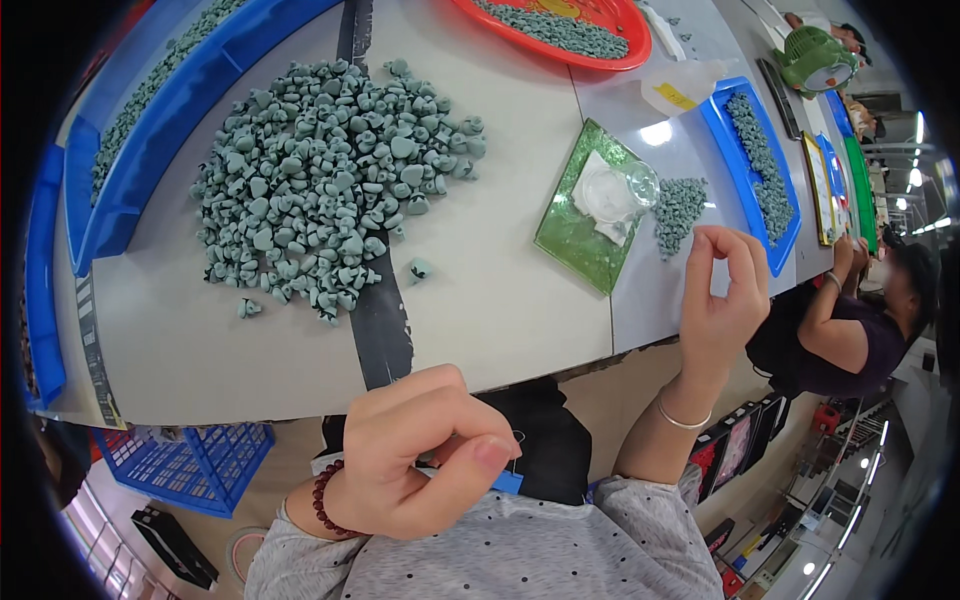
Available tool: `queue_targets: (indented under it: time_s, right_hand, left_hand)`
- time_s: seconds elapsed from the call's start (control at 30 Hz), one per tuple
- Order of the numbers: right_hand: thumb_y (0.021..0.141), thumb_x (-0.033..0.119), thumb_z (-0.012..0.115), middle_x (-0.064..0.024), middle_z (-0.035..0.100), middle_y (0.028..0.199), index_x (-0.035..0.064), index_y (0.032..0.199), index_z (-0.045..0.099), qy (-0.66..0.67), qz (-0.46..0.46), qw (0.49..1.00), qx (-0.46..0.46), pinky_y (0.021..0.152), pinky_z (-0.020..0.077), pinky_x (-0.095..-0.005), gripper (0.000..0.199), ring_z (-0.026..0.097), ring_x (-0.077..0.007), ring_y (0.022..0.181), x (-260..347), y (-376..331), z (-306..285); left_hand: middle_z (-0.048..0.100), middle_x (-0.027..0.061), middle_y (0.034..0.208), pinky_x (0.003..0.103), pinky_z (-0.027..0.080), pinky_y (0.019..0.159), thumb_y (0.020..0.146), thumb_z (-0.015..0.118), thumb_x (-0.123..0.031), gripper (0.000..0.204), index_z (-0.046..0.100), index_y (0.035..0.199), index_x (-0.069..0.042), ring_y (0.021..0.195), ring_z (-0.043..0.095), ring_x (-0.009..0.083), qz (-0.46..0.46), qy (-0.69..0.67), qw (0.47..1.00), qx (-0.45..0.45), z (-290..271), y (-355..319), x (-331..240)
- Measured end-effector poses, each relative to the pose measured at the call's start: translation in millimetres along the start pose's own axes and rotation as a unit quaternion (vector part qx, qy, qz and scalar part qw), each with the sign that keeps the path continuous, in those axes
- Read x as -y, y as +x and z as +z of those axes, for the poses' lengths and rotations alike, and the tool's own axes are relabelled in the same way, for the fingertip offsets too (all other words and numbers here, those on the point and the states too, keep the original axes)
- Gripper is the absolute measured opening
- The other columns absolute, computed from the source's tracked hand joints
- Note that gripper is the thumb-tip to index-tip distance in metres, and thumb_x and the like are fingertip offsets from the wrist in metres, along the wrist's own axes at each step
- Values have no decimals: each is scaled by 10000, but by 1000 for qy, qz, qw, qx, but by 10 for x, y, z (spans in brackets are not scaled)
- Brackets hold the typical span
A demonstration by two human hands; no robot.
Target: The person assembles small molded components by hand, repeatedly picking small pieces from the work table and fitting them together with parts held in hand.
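My left hand (425, 455) is held in front of my body, below the table edge in the picture, its fingers curled and the thumb against the index finger. Whatever it holds, if anything, is hidden. My right hand (728, 300) is raised at the table's front right, thumb and index fingertip pinched together; I cannot make out anything between them. Just beyond those fingertips lies a small heap of tiny grey-green pieces (680, 212). Beside it is a green glittery square plate (570, 235) bearing white paper and a clear round dish (605, 190). A big pile of larger grey-green moulded pieces (320, 180) covers the table's left half.
A red basin (640, 45) and a blue tray (715, 120) hold more pieces, as does a long blue bin (110, 215) at far left. A blue crate (190, 465) stands below the table (480, 330). Another person (850, 320) sits at the right.
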State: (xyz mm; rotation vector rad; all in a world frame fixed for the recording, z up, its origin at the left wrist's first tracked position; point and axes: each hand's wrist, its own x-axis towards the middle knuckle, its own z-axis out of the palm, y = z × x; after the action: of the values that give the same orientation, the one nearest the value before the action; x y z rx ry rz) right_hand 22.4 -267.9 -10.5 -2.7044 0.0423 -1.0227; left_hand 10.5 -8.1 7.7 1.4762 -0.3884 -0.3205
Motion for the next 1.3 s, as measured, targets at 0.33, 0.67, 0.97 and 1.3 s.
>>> queue_targets:
  time_s: [0.33, 0.67, 0.97, 1.3]
  right_hand:
    - [635, -65, 621, -67, 576, 759, 18, 751, 598, 45, 10, 999, 28, 614, 418, -281, 145, 533, -200, 691, 77, 13, -71]
    - [636, -50, 621, -74, 558, 751, -10, 754, 592, 21, 2, 993, 113, 625, 425, -250, 128, 536, -175, 676, 91, -47, -131]
    - [618, -55, 622, -72, 549, 720, -7, 717, 578, 35, -22, 991, 125, 597, 413, -266, 119, 526, -186, 659, 116, -41, -133]
    - [584, 31, 647, -57, 532, 687, 41, 644, 555, 207, -117, 970, 56, 519, 324, -289, 111, 464, -191, 575, 649, -156, -213]
  left_hand:
    - [469, 18, 551, 211, 274, 403, 743, 568, -50, 74, 607, 687, -21, 443, 392, 71, 52, 43, 998, 2, 9, 15, 1]
    - [476, 25, 530, 236, 260, 428, 752, 556, -115, 143, 605, 649, -29, 465, 387, 101, 19, 44, 999, -9, 5, 0, -20]
    - [477, 24, 528, 233, 259, 428, 752, 554, -120, 152, 603, 642, -27, 464, 389, 100, 10, 42, 999, -18, -16, -22, -17]
    - [484, 21, 570, 219, 307, 436, 713, 566, -49, 74, 614, 762, -21, 473, 415, 101, 58, 123, 990, 22, -4, 23, 23]
